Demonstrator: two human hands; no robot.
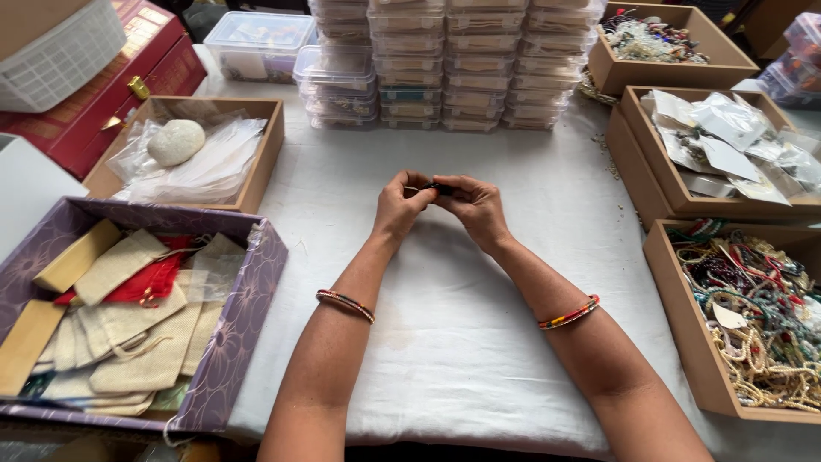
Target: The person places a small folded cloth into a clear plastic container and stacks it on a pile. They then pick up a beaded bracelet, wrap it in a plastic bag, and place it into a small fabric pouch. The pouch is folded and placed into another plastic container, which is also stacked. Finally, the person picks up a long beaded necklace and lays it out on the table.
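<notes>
My left hand (pixel 398 208) and my right hand (pixel 475 208) meet over the middle of the white tablecloth (pixel 445 342). Between their fingertips they pinch a small dark item (pixel 439 187); most of it is hidden by the fingers, so its kind is unclear. A beaded bracelet circles my left forearm (pixel 345 305). An orange and red beaded bracelet circles my right forearm (pixel 569 313).
A purple box (pixel 248 316) with cloth pouches sits at the left. Behind it is a cardboard tray (pixel 267 154) with clear bags and a white stone. Stacked clear plastic boxes (pixel 449 68) stand at the back. At the right, a cardboard tray (pixel 684 316) holds bead necklaces.
</notes>
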